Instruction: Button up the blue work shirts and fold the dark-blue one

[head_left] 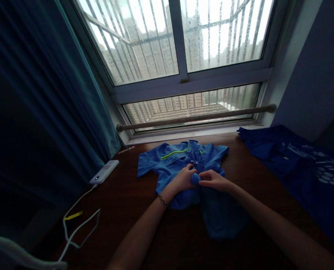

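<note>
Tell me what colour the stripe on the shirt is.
Bright yellow-green, best seen in the head view.

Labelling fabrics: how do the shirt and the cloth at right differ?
Shade: the shirt is lighter, the cloth deeper blue. Markings: the shirt has a yellow-green stripe, the cloth white print. Handling: left hand and right hand hold the shirt; neither touches the cloth. Shared: both are blue, on the table.
</note>
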